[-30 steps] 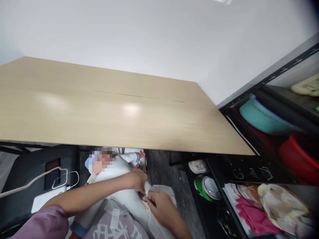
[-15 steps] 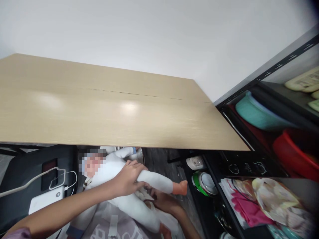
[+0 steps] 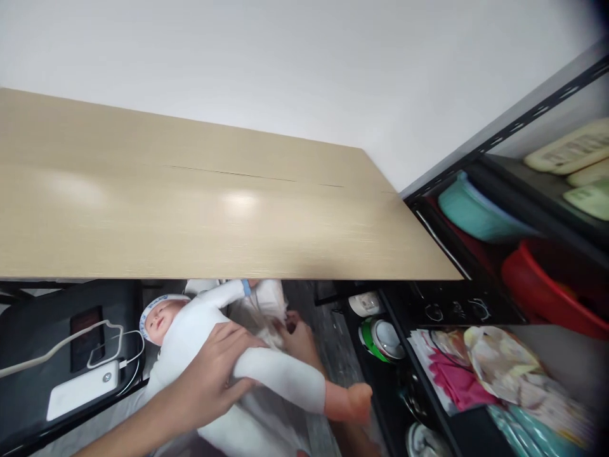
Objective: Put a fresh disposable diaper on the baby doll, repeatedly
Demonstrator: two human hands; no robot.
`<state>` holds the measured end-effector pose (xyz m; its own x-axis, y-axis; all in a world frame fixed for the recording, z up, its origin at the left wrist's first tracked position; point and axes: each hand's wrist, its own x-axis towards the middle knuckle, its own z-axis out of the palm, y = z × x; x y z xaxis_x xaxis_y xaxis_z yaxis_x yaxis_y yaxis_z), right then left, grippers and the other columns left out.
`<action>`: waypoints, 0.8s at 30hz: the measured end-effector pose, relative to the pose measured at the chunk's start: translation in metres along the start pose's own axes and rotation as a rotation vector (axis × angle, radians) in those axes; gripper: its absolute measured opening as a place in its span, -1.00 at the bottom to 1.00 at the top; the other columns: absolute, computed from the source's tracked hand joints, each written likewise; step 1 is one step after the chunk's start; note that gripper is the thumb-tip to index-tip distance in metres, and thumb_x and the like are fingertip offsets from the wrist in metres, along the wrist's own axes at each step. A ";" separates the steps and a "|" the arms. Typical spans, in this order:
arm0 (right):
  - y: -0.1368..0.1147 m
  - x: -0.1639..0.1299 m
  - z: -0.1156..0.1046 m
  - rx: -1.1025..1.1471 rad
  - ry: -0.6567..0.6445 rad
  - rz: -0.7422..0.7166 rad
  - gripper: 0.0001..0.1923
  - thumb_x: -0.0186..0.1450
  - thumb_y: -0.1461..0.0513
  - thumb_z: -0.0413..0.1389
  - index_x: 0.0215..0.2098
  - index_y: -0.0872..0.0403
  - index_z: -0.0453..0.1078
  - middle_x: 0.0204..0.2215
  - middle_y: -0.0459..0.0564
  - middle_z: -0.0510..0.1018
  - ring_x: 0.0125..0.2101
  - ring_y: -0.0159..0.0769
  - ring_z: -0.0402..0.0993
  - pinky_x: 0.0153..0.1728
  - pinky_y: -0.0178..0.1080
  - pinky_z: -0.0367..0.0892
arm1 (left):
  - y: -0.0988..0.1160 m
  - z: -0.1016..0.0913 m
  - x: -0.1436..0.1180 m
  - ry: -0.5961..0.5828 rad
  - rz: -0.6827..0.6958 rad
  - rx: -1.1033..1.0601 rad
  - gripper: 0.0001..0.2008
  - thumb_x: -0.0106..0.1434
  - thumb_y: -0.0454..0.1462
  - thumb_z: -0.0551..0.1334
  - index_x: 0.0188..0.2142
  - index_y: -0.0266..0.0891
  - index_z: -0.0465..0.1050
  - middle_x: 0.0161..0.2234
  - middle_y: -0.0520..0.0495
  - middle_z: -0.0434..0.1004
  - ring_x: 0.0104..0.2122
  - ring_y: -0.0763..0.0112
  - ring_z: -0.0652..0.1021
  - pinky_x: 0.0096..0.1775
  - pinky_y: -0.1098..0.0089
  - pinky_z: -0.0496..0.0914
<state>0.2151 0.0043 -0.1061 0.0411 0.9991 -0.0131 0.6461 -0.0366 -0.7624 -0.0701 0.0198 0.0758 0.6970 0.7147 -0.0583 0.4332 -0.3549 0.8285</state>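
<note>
A baby doll (image 3: 195,339) in a white suit and a white cap with blue marks lies on its back across my lap, head to the left. My left hand (image 3: 223,365) is wrapped round the top of the doll's near-straight leg (image 3: 285,377), thumb below and fingers above. Beyond that leg, my right hand (image 3: 297,336) has its fingers bent against a crumpled whitish bag (image 3: 266,304), partly under the table edge. The doll's raised leg hides part of my right forearm.
A pale wooden table (image 3: 228,222) overhangs the doll. On the left, a white power bank (image 3: 83,390) with cables rests on a black seat (image 3: 28,330). A rack on the right holds a teal basin (image 3: 480,212), a red basin (image 3: 542,285) and cloths (image 3: 504,362).
My right hand has moved from between the doll's legs to the far side, up to the whitish bag. My left hand keeps its hold; the doll sits slightly higher and nearer.
</note>
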 end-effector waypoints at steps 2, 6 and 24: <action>-0.003 0.010 0.026 0.036 0.200 0.085 -0.52 0.46 -0.25 0.16 0.13 -0.17 0.45 -0.37 -0.02 0.60 -0.42 0.00 0.56 -0.38 -0.03 0.47 | -0.002 0.014 -0.003 -0.053 -0.006 0.027 -0.64 0.48 -0.22 0.38 0.23 -0.09 0.53 0.11 -0.17 0.61 0.16 -0.05 0.50 0.24 -0.04 0.40; -0.015 0.017 0.050 -0.122 0.335 0.018 -0.28 0.41 -0.26 0.28 0.32 -0.05 0.36 0.13 0.23 0.59 0.14 0.22 0.54 0.21 0.20 0.48 | -0.007 0.037 -0.005 -0.106 -0.048 0.084 -0.66 0.40 -0.33 0.40 0.14 -0.14 0.54 0.10 -0.20 0.60 0.16 -0.10 0.48 0.26 -0.10 0.37; 0.008 0.093 0.066 -0.003 0.092 -0.027 -0.36 0.35 0.06 0.31 0.36 0.03 0.47 0.36 0.25 0.45 0.40 0.17 0.32 0.45 0.19 0.26 | -0.013 0.051 0.005 -0.158 -0.040 0.190 -0.59 0.41 -0.29 0.45 0.20 -0.12 0.51 0.13 -0.17 0.58 0.17 -0.11 0.47 0.28 -0.15 0.36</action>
<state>0.1736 0.0985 -0.1556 0.0934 0.9934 0.0669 0.6499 -0.0099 -0.7600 -0.0435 -0.0027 0.0360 0.7514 0.6325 -0.1880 0.5517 -0.4458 0.7049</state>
